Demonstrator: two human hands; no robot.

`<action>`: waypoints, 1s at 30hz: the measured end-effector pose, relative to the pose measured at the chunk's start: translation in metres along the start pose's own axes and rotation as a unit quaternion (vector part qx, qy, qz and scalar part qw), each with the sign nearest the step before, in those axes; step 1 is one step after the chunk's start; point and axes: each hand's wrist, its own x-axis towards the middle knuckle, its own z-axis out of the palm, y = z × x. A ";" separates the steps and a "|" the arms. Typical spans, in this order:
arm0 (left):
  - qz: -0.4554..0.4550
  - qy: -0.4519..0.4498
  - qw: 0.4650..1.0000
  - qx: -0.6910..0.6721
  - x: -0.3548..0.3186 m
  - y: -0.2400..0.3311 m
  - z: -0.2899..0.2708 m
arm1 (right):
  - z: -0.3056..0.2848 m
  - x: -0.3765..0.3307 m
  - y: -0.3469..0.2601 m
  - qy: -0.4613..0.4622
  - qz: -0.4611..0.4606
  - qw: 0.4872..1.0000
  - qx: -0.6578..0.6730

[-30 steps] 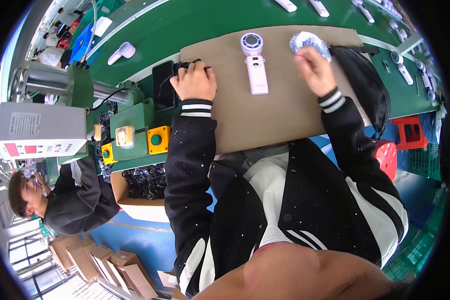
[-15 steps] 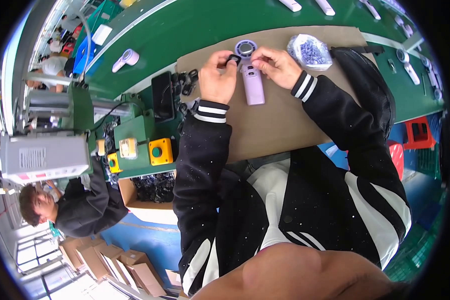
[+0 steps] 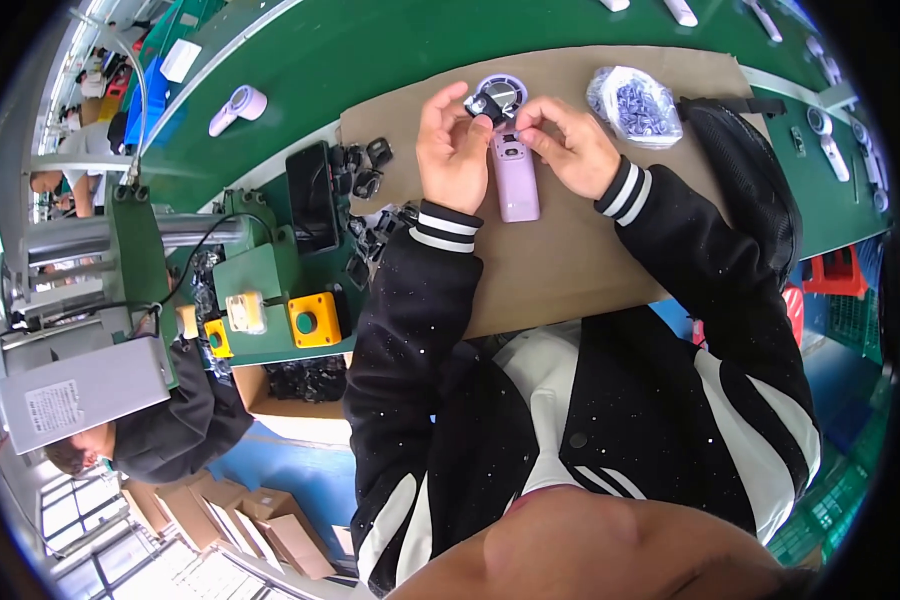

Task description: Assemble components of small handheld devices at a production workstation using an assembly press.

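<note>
A lavender handheld fan [image 3: 516, 187] lies on a brown cardboard sheet [image 3: 590, 240], its round head away from me. My left hand [image 3: 454, 150] pinches a small black plastic part [image 3: 484, 106] between thumb and fingers. The part is tilted over the left edge of the fan's head, with a lighter, shiny piece showing on it. My right hand [image 3: 570, 145] is closed at the fingertips beside the fan's neck. Anything between those fingertips is too small to make out.
Black parts [image 3: 368, 182] and a black phone [image 3: 312, 195] lie left. A bag of small purple pieces [image 3: 638, 105] and a black case [image 3: 735, 170] are right. A press with yellow button boxes [image 3: 314, 320] stands left, a person in black [image 3: 185, 425] beyond. Another fan [image 3: 238, 110] lies at far left.
The black part has turned in my left hand and moved right, over the fan's head. My right fingers stay by the fan's neck. The whole view has shifted slightly.
</note>
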 end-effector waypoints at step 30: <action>-0.030 0.061 0.996 0.061 0.010 -0.013 -0.019 | 0.016 0.025 0.022 -0.078 -0.007 0.994 -0.078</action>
